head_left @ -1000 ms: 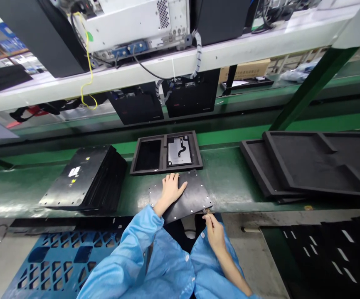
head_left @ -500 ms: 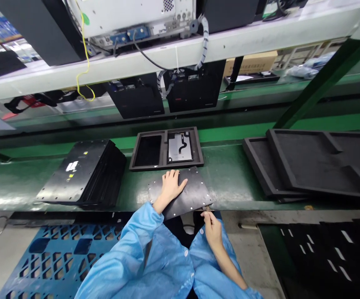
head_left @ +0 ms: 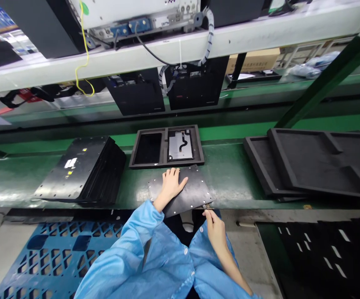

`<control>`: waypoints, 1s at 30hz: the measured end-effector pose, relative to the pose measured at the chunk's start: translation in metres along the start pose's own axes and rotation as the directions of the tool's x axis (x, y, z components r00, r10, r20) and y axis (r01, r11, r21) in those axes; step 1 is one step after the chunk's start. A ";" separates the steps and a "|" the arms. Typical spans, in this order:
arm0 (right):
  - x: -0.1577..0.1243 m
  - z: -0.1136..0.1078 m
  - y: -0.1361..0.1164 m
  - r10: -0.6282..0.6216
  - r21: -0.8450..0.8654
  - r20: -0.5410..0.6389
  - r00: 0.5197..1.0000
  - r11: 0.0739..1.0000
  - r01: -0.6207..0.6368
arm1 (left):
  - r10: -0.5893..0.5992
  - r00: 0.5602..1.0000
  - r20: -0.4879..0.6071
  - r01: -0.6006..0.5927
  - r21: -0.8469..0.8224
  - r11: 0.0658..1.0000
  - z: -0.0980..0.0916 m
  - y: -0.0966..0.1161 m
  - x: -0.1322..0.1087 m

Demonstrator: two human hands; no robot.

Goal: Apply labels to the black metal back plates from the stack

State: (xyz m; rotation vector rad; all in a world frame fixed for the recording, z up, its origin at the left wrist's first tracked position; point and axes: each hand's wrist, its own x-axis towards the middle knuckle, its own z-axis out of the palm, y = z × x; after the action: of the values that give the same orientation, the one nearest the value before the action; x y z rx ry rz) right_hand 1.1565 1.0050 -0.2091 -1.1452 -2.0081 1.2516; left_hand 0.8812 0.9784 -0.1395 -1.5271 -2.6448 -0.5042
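My left hand (head_left: 171, 186) lies spread on a dark flat plate (head_left: 190, 193) with small light-ringed holes along its edges. The plate lies at a slant, its near corner jutting over the front edge of the green bench. Just below its right corner, my right hand (head_left: 215, 226) is closed in a pinch. A small pale piece shows between those fingertips and the plate's underside, too small to name. Behind the plate sits a dark foam tray (head_left: 163, 146). Its left compartment holds a black panel (head_left: 148, 148), its right one a silver-backed panel (head_left: 176, 149) with a black ribbon cable.
On the left stands a stack of dark plates (head_left: 74, 168). Foam trays (head_left: 320, 162) overlap on the right. A white shelf beam (head_left: 130, 54) crosses above, with a yellow cable (head_left: 85, 54) hanging down. A blue pallet (head_left: 55, 253) lies below at left.
My right hand has shifted slightly right and up, its fingertips nearer the plate's corner. My left hand stays on the plate. The view has tilted a little.
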 end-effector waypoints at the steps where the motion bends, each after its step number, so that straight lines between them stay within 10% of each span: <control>1: 0.000 0.003 0.001 0.002 0.026 -0.010 1.000 1.000 -0.001 | 0.000 1.000 -0.001 0.000 0.003 1.000 0.000 0.000 0.000; 21: -0.010 0.050 0.004 0.196 0.372 -0.073 0.978 0.915 -0.155 | -0.004 1.000 -0.007 0.004 0.022 1.000 0.001 0.000 0.000; 30: -0.002 0.032 0.003 0.154 0.314 -0.030 0.988 0.940 -0.137 | -0.006 1.000 -0.010 0.006 0.031 1.000 0.004 -0.001 0.000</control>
State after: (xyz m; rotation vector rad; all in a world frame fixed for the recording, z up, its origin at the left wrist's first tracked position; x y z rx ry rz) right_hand 1.1344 0.9887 -0.2260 -1.1717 -1.6365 1.5301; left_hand 0.8809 0.9796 -0.1438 -1.5044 -2.6377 -0.4679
